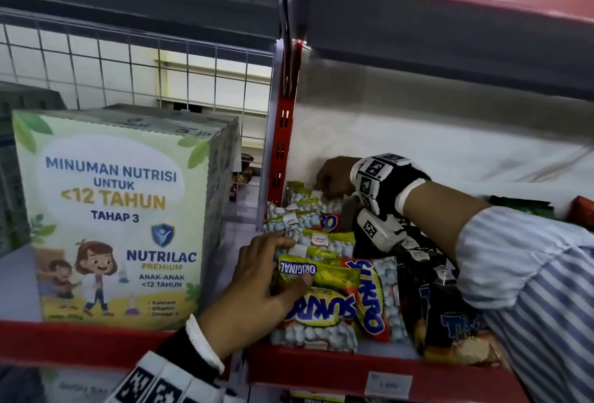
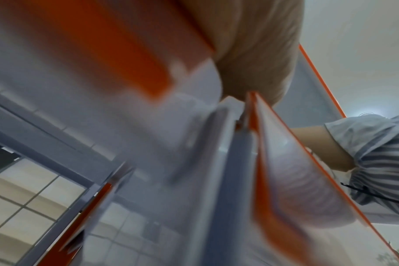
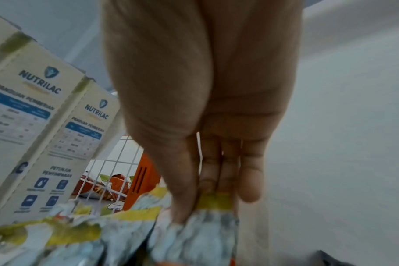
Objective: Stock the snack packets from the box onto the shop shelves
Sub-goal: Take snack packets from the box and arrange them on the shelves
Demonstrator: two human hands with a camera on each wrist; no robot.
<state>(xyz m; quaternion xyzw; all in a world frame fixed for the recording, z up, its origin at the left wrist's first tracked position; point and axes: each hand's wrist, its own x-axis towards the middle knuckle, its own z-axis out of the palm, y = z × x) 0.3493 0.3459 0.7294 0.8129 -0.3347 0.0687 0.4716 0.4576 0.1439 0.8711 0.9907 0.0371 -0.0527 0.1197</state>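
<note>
A row of yellow-and-green Sukro snack packets stands on the red-lipped shelf, running from front to back. My left hand holds the front packet at its top, thumb on its face and fingers behind it. At the back of the row my right hand pinches the top of a rear packet. In the right wrist view the right hand has thumb and fingers closed on that packet's yellow top edge. The left wrist view is blurred and shows only my palm and shelf edges.
A large Nutrilac carton stands on the neighbouring shelf to the left, beyond a red upright. Another Sukro packet stands sideways, with dark snack packets to its right under my striped sleeve. A shelf above overhangs; a white back wall closes the bay.
</note>
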